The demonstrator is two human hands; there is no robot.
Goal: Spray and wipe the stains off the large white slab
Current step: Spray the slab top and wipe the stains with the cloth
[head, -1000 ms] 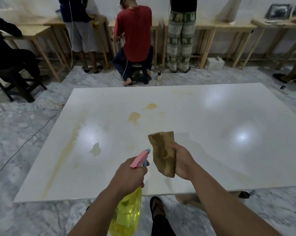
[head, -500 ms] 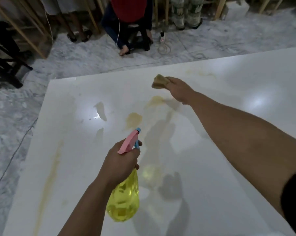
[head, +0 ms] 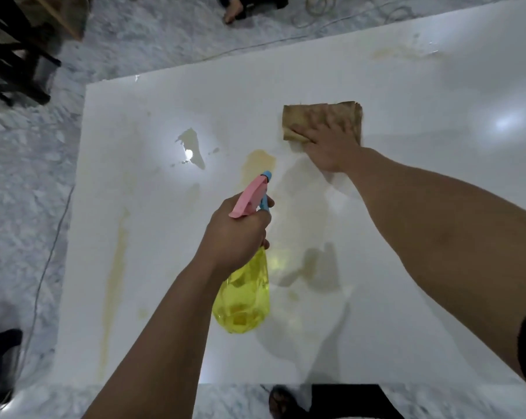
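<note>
Head view: a person is leaning over the large white slab (head: 406, 267), which is lying flat on a marble floor (head: 19, 176) and filling most of the frame. The right hand (head: 331, 146) is pressing a brown cloth (head: 316, 116) flat against the slab's far middle, fingers spread straight over the fabric. The left hand (head: 237, 234) is holding a yellow spray bottle (head: 243, 300) above the slab's centre, fingers curled round the neck below its pink trigger head (head: 249, 195), the nozzle aiming toward a tan stain (head: 257, 163) lying just beside the cloth.

By the look of things, the job is only getting going. That tan stain is showing untouched, a long yellowish streak (head: 116, 267) is running down the slab's left side, a fainter smear (head: 403, 52) is sitting near the far right edge, and a wet puddle (head: 192, 146) is glinting under a lamp's reflection. No stretch of the slab is plainly reading as freshly wiped, so most of the wiping appears to be lying ahead
</note>
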